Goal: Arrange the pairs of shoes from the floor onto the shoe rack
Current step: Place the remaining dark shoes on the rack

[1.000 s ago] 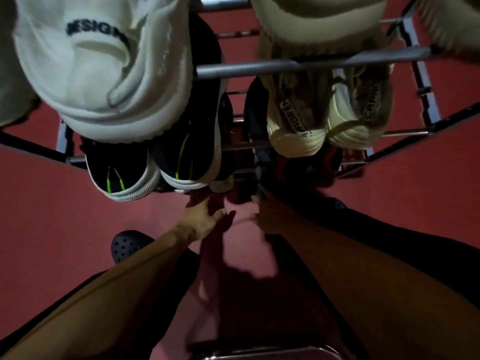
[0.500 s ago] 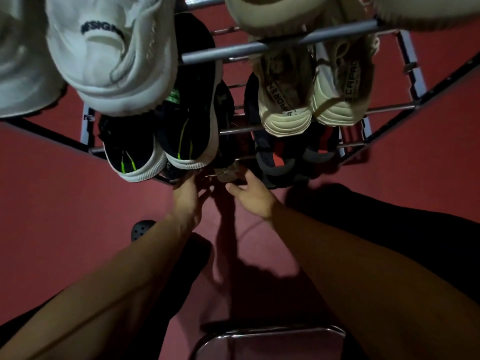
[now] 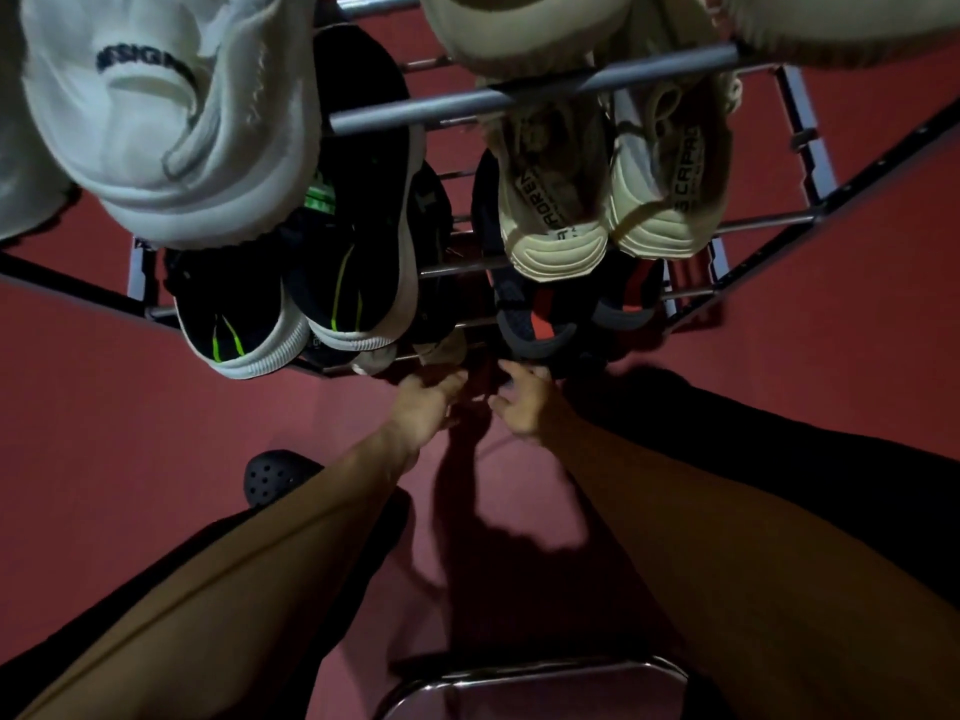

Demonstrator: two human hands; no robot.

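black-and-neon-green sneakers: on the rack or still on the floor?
On the rack. Both black-and-neon-green sneakers sit on the metal shoe rack's rails, heels overhanging the front rail.

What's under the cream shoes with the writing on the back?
Below the cream shoes sits a dark pair with red patches on a lower rail. Their front parts are covered, and it is too dark to see lower.

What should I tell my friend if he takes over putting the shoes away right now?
Left hand and right hand: both open, holding nothing, reaching at the foot of the shoe rack.
On the rack: white shoe, black-and-green pair, beige pair, dark red-striped pair.
Lowest shelf is too dark to judge.
Left: one black perforated clog on the floor, possibly on a foot.
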